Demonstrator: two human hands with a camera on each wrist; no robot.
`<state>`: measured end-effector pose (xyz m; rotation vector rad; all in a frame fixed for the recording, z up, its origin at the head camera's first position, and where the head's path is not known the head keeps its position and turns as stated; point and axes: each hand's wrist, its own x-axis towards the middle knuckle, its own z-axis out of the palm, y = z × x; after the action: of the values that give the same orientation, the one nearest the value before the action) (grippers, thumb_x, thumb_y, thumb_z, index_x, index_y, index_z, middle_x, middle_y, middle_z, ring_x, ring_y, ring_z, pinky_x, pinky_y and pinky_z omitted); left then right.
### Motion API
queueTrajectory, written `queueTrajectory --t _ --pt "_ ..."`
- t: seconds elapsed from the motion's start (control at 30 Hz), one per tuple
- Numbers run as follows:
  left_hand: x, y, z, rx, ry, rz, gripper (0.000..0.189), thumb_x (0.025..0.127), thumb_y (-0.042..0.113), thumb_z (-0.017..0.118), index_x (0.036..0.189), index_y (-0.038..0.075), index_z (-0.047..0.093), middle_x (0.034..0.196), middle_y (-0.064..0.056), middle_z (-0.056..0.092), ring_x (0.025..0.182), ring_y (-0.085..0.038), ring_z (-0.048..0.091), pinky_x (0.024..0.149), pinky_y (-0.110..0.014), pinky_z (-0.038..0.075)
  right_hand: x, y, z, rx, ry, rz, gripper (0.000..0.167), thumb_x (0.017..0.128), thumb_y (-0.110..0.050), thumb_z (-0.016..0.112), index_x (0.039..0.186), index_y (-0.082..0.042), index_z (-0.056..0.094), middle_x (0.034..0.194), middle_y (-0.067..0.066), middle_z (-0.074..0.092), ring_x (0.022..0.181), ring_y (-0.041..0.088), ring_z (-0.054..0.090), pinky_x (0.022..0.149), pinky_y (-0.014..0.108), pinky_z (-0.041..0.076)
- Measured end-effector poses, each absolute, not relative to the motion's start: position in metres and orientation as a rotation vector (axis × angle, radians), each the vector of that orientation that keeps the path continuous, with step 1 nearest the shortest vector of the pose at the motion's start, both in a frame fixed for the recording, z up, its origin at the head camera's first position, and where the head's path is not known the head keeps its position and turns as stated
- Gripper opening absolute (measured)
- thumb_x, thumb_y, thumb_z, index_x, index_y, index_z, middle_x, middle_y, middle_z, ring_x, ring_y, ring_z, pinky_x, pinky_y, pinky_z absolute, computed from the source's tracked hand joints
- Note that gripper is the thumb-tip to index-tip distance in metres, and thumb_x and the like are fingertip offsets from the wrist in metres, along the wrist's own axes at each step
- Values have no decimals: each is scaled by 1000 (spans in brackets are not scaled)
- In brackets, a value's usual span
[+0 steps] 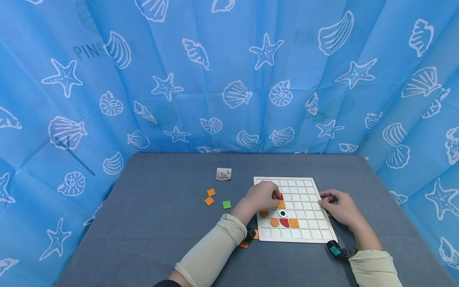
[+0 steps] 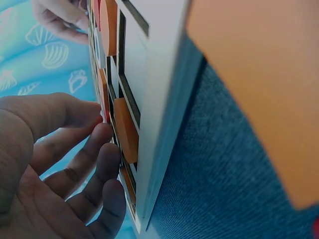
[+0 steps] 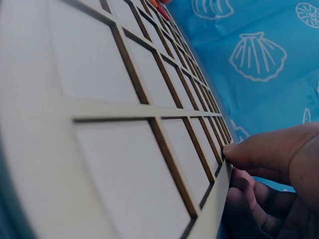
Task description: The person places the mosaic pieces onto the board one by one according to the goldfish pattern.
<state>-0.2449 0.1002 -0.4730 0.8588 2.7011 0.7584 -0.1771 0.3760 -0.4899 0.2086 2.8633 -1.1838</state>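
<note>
A white grid board (image 1: pixel 307 205) lies on the table, several orange and red pieces set in its cells. My left hand (image 1: pixel 263 196) reaches over the board's left side, thumb and forefinger pinching a small red piece (image 1: pixel 280 196) at a cell. Just below that is an orange square (image 1: pixel 281 205), then a black-and-white eye disc (image 1: pixel 283 213). Lower down sit an orange round piece (image 1: pixel 274 222), a red quarter-round piece (image 1: pixel 284 222) and another orange square (image 1: pixel 294 223). At the right edge, my right hand (image 1: pixel 340 208) grips the board, thumb on the rim (image 3: pixel 234 155) and fingers curled below.
Left of the board lie two loose orange squares (image 1: pixel 209 201) and a green square (image 1: pixel 226 205). A small card with a printed grid (image 1: pixel 224 173) rests farther back. More orange pieces (image 1: pixel 244 244) lie by the left wrist. A blue shell-patterned curtain (image 1: pixel 215 79) hangs behind the table.
</note>
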Motion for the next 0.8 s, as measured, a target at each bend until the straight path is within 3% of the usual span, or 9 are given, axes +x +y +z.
queueTrajectory --t 0.27,0.47,0.8 --pt "-245 97 -472 885 2692 767 13 96 17 73 108 17 80 88 8 63 76 -8 54 66 -23 43 -178 374 -488 218 2868 -1181 40 103 -14 63 133 12 59 95 12 62 77 18 56 58 28 52" --pt "-245 88 -472 896 2685 844 17 96 17 71 111 16 80 97 7 69 83 -6 57 72 -22 49 -178 375 -488 205 2869 -1175 40 104 -14 63 134 12 59 96 13 62 77 19 56 58 29 52" --pt "-248 48 -462 882 2674 965 23 99 18 69 119 11 79 107 0 72 87 -8 60 76 -24 52 -178 375 -489 199 2871 -1168 40 104 -15 63 133 11 59 95 13 62 78 20 57 58 29 52"
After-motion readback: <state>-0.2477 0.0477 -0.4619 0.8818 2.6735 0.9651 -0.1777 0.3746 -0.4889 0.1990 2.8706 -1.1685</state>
